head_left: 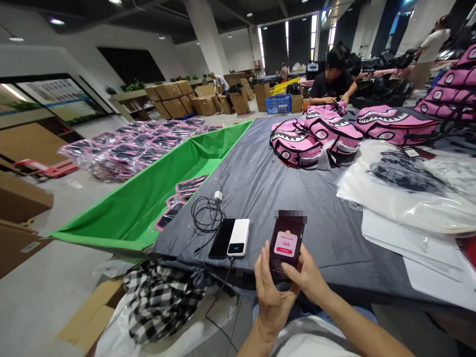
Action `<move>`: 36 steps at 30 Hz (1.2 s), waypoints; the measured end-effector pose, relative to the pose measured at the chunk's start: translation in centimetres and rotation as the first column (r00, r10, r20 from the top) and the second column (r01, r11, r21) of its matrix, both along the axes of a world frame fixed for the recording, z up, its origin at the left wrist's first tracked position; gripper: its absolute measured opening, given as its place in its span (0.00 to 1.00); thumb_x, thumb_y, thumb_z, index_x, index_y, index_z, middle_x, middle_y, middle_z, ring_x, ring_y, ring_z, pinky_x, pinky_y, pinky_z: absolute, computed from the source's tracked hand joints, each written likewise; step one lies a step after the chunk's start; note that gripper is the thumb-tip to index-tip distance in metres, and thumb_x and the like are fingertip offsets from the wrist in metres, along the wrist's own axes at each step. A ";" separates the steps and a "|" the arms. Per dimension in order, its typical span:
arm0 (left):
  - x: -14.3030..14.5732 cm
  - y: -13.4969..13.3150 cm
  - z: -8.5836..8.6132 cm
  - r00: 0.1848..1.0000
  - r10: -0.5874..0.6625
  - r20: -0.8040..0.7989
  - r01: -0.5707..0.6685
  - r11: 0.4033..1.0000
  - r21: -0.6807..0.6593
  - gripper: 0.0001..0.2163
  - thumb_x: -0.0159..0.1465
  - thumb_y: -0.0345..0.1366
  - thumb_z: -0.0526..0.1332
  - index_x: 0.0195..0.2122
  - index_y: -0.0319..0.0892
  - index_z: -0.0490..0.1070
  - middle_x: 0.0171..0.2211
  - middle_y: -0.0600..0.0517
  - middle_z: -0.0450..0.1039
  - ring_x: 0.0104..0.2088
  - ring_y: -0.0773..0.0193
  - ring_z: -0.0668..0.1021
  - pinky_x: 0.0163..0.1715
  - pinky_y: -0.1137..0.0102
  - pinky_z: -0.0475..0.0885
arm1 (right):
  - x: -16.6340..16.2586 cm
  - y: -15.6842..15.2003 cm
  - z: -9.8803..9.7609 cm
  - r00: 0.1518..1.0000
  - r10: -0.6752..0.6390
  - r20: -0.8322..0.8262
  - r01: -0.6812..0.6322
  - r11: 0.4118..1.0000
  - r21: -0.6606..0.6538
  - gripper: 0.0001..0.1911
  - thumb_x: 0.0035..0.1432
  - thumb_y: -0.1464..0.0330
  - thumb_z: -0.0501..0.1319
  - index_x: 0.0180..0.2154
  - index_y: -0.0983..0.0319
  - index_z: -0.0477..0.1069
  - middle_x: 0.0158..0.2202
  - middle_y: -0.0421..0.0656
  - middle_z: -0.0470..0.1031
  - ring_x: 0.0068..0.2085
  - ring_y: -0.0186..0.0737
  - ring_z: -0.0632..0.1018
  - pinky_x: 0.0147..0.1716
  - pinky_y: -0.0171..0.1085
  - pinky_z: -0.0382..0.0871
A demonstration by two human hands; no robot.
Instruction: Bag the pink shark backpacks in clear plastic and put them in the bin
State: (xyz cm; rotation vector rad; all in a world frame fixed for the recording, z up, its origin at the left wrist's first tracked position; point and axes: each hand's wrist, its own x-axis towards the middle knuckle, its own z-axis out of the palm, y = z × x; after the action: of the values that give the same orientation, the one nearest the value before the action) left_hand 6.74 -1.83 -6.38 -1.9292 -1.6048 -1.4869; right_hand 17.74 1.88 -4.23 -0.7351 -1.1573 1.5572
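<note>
A smartphone (284, 250) stands tilted up over the table's front edge, its lit screen showing a pop-up with the number 268. My left hand (273, 297) is closed round its lower left side. On the other side, my right hand (308, 275) grips the phone's right edge, with the thumb over the lower screen. To the left lie a white power bank (239, 237) and a second dark phone (221, 239), side by side on the grey cloth. A black cable (206, 214) is coiled behind them, near a white charger plug (218, 196).
Pink shark-mouth bags (297, 141) lie farther back on the grey table (256, 173); a co-worker (330, 79) bends over one. Plastic bags (405, 183) and white sheets (394, 238) cover the right side. A green fabric bin (148, 198) adjoins the left edge. Checked cloth (159, 297) hangs below.
</note>
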 end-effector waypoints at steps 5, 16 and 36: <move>0.7 0.1 0.6 1.000 -0.025 0.011 0.025 1.000 0.011 0.42 0.64 0.42 0.68 0.72 0.34 0.46 0.61 0.31 0.68 0.59 0.48 0.74 0.55 0.58 0.75 | 0.3 0.1 0.2 0.995 -0.097 0.005 0.097 0.994 -0.056 0.29 0.60 0.50 0.67 0.55 0.59 0.69 0.51 0.48 0.79 0.50 0.48 0.79 0.57 0.49 0.71; 0.9 0.1 0.3 0.999 -0.049 -0.005 0.050 0.998 0.033 0.39 0.66 0.37 0.66 0.72 0.34 0.47 0.61 0.31 0.68 0.57 0.50 0.74 0.53 0.58 0.76 | 0.3 0.1 0.0 0.985 -0.167 0.042 0.170 0.982 -0.085 0.27 0.61 0.47 0.64 0.50 0.61 0.73 0.46 0.47 0.80 0.45 0.47 0.79 0.52 0.46 0.73; 0.2 -0.3 -3.4 0.990 0.012 0.140 0.020 0.975 -0.222 0.42 0.59 0.36 0.65 0.73 0.44 0.47 0.59 0.40 0.72 0.57 0.45 0.77 0.54 0.51 0.77 | 2.6 3.1 -0.2 0.942 -0.289 0.171 0.297 0.954 -0.026 0.34 0.60 0.34 0.51 0.32 0.59 0.64 0.26 0.38 0.68 0.28 0.37 0.71 0.28 0.35 0.68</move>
State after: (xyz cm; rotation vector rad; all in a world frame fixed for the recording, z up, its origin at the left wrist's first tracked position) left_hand 6.96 -2.12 -9.74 -1.9802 -1.9035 -1.5331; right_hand 20.35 4.94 -4.42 -1.0380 -1.0732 1.2978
